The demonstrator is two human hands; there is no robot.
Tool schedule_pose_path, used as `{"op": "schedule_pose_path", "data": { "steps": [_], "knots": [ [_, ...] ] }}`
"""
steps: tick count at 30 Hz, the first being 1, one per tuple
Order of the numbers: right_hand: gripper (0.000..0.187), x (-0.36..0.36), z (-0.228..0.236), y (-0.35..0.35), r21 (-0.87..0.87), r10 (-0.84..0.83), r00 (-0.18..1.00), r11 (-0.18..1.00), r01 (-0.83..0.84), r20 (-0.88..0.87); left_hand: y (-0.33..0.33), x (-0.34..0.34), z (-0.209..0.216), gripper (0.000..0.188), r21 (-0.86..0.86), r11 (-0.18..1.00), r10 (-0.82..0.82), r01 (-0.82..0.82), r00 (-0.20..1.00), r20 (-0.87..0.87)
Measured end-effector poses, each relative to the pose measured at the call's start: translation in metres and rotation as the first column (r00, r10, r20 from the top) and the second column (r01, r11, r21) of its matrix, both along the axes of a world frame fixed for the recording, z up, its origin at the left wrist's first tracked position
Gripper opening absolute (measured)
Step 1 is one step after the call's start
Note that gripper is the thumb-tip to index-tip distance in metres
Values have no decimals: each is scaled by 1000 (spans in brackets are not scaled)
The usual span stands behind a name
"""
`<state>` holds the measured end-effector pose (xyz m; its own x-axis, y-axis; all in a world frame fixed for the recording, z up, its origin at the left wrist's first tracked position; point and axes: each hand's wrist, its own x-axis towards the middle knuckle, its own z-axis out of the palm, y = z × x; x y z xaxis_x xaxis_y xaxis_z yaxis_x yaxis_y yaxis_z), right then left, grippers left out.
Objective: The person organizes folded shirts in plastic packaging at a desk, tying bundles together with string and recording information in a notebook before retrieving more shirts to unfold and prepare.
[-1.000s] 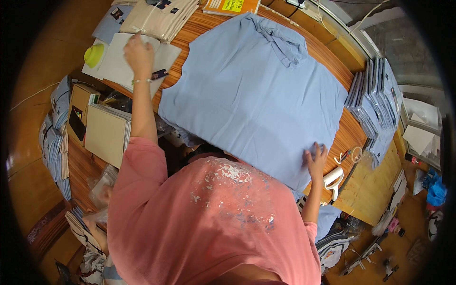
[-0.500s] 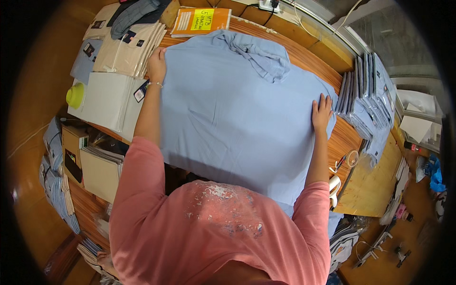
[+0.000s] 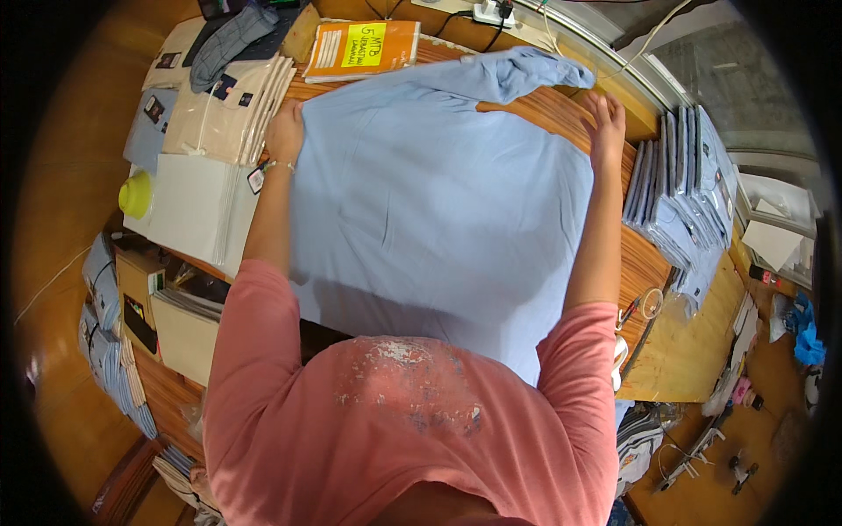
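A light blue shirt point(image 3: 430, 184) lies spread over the wooden table in front of me, its body smooth with a few creases. At its far left corner my left hand point(image 3: 285, 133) is closed on the edge of the cloth. A bunched sleeve point(image 3: 517, 74) stretches across the far side toward the right, its end lifted and slightly blurred. Just below that sleeve end, my right hand point(image 3: 607, 127) is raised with its fingers apart and nothing in them. The near part of the shirt passes under my chest and out of sight.
Bagged folded shirts point(image 3: 684, 175) stand in a stack at the right. White boards point(image 3: 197, 206), a yellow-green round object point(image 3: 135, 194) and packed beige shirts point(image 3: 215, 123) lie at the left. An orange packet point(image 3: 363, 51) is at the back, near a power strip point(image 3: 493, 12).
The sleeve has swung from its bunched place on the shirt out to the far right. My right hand has left the shirt's right side and moved farther away. My left hand stays at the left edge.
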<state>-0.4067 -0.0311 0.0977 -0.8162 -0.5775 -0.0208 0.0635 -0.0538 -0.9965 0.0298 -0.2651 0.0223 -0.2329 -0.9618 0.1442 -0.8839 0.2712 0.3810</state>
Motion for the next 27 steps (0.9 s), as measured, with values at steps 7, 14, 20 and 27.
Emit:
{"op": "schedule_pose_path", "data": {
  "steps": [7,14,20,27],
  "knots": [
    [36,32,-86,128,502,329,393,697,512,-858,0,-13,-5,22,-226,968,-146,113,979,-139],
    [41,-17,-91,160,491,309,422,751,442,-852,2,-32,10,20,-170,972,-153,161,987,57],
    [46,80,-76,214,556,315,492,673,487,-812,78,-5,7,28,-156,881,-471,447,862,-188],
    [52,42,-91,241,685,419,552,552,476,-721,76,-26,-12,41,-129,751,-659,648,749,-74]
  ]
}}
